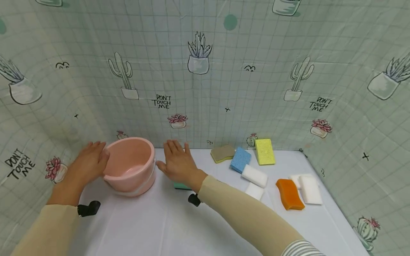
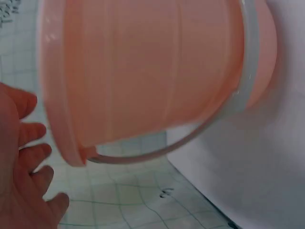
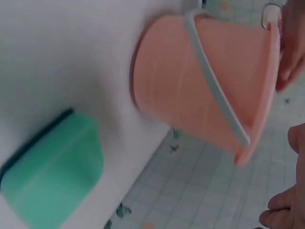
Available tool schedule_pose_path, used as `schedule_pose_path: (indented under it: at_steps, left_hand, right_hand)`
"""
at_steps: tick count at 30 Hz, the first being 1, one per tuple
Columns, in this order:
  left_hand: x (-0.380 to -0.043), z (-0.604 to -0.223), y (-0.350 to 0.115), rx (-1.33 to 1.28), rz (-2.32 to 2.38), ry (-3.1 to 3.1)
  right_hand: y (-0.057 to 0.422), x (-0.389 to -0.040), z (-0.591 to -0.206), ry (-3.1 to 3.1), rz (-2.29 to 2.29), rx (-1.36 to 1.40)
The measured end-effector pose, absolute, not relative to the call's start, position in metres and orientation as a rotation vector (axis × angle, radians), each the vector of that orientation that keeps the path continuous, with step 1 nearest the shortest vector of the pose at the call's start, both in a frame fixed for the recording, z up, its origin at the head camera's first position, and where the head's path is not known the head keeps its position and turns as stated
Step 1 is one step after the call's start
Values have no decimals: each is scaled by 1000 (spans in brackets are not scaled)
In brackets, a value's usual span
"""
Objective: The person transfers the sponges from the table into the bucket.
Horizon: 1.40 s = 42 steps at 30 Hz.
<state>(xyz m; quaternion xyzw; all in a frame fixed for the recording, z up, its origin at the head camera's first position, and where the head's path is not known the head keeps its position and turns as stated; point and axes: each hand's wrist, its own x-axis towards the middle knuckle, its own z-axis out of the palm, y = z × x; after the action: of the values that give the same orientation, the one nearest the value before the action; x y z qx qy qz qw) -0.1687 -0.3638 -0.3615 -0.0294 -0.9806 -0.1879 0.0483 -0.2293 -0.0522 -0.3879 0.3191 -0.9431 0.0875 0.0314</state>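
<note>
Both hands are flanking the pink bucket (image 1: 131, 166) at table's (image 1: 166, 224) back-left, L hand (image 1: 90, 160) & R hand (image 1: 177, 161) flat-fingered, gripping nothing; bucket's sitting empty, sponges (image 1: 254, 167) all lying outside, so barely begun.

Bucket (image 1: 131, 167) on the tabletop (image 1: 160, 224), toward the left rear. Left hand (image 1: 89, 161) against its left side, right hand (image 1: 177, 161) just right of it, fingers (image 1: 173, 145) straight. Sponge (image 1: 179, 185) under the right wrist. More sponges (image 1: 253, 160) scattered well to the right, some near the backdrop (image 1: 205, 71), others nearer the front.
</note>
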Motion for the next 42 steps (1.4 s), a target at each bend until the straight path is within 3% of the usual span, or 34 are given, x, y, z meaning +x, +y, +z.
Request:
schedule_pose_path:
  at_steps: [7, 15, 23, 30, 42]
  left_hand:
    - [-183, -377, -379, -53, -946, -3141]
    - [-178, -385, -359, 28, -996, -3112]
    - [-161, -390, -304, 95, -902, -3122]
    - [-142, -397, -248, -7, -802, -3035]
    - [-110, -400, -163, -163, -666, -2917]
  right_hand:
    - [-97, -211, -399, -2983, 261, 1095]
    - [-94, -208, -400, -3008, 307, 1079]
    - [-56, -216, -401, -3036, 411, 1021]
    - [-10, -217, -408, -3001, 547, 983]
    - [81, -189, -409, -2935, 668, 978]
